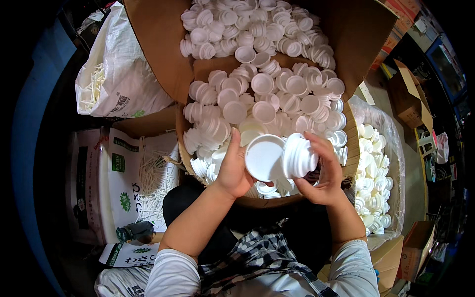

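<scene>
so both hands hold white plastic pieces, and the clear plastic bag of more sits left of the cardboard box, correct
Not quite: the head view shows the clear plastic bag right of the cardboard box. The left hand and right hand do hold white plastic pieces.

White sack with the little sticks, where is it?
The white sack is at the upper left of the head view, just left of the big cardboard box full of white plastic caps.

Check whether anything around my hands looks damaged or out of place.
The large cardboard box looks worn: a ragged strip seems to jut from its left rim, where an even edge would be expected. The white threaded caps in your left hand and right hand show no obvious damage.
</scene>
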Demonstrator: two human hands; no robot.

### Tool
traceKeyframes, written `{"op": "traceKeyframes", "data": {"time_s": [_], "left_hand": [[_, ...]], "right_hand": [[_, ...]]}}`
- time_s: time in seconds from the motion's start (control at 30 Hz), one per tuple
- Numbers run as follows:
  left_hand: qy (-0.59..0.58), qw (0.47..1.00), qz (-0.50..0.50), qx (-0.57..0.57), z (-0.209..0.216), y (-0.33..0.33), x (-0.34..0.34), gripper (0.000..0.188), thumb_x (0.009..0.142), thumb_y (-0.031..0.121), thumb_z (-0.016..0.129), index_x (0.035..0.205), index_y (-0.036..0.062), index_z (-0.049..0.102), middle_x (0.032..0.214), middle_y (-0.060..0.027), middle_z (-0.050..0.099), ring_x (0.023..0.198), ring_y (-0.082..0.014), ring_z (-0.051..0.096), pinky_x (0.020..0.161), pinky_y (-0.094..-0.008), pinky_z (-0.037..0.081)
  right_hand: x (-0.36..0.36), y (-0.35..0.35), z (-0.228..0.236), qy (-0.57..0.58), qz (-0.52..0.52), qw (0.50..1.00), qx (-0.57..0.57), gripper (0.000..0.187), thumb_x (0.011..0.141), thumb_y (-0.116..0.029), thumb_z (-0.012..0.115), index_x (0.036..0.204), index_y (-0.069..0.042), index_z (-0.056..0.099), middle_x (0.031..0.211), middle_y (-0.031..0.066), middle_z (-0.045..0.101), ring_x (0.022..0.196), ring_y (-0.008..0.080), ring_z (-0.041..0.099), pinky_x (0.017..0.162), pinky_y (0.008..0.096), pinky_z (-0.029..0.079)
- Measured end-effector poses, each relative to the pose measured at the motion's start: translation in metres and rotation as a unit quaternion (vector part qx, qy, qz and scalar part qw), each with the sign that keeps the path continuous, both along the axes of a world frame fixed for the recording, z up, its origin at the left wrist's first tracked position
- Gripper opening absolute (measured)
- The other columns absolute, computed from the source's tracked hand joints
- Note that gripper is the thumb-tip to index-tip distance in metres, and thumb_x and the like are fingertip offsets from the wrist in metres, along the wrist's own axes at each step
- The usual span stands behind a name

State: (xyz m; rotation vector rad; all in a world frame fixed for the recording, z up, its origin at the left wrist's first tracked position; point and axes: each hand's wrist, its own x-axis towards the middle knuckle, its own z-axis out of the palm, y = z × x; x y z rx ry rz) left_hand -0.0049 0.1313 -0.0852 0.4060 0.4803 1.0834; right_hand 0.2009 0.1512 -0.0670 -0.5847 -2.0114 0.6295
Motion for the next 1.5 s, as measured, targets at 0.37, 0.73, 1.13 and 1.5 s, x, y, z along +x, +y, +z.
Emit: {"op": "traceKeyframes", "data": {"time_s": [0.37,0.73,1.13,1.5], "left_hand": [[0.094,0.994,-0.032,0.046,-0.011,-0.003,0.006,0.082,0.086,0.067,0.011,0.13,0.0032,0.039,0.117,-0.0091,0.054,0.104,-0.0196,0.056,0.079,-0.0327,0.05],[0.113,0.992,-0.024,0.049,-0.013,-0.005,0.009,0.078,0.087,0.064,0.013,0.129,0.0036,0.039,0.12,-0.0083,0.052,0.109,-0.0185,0.052,0.085,-0.0326,0.047],[0.199,0.961,0.077,0.177,-0.012,-0.008,0.021,0.054,0.079,0.011,0.067,0.123,0.0022,0.035,0.11,-0.0074,0.051,0.101,-0.0146,0.051,0.085,-0.0269,0.043],[0.289,0.915,0.196,0.201,-0.055,-0.023,0.067,0.046,0.081,0.007,0.064,0.119,-0.0015,0.039,0.11,-0.0083,0.051,0.099,-0.0142,0.051,0.087,-0.0276,0.041]], "right_hand": [[-0.011,-0.002,0.008,-0.129,-0.02,0.986,0.102,0.058,0.06,-0.013,0.076,0.114,-0.006,0.052,0.118,0.0176,0.052,0.098,0.0329,0.055,0.081,0.0392,0.044],[-0.014,-0.003,0.005,-0.137,-0.022,0.987,0.083,0.058,0.061,-0.017,0.077,0.113,-0.006,0.054,0.118,0.0164,0.053,0.096,0.0318,0.055,0.079,0.0376,0.044],[-0.024,0.001,-0.031,0.164,-0.039,0.966,-0.199,0.072,0.076,-0.047,0.064,0.127,-0.002,0.04,0.126,0.0152,0.046,0.116,0.0258,0.044,0.096,0.0362,0.034],[-0.028,0.009,-0.065,0.181,-0.149,0.925,-0.299,0.053,0.094,-0.048,0.028,0.093,0.0,0.052,0.081,0.0041,0.054,0.073,0.0118,0.048,0.066,0.0251,0.04]]}}
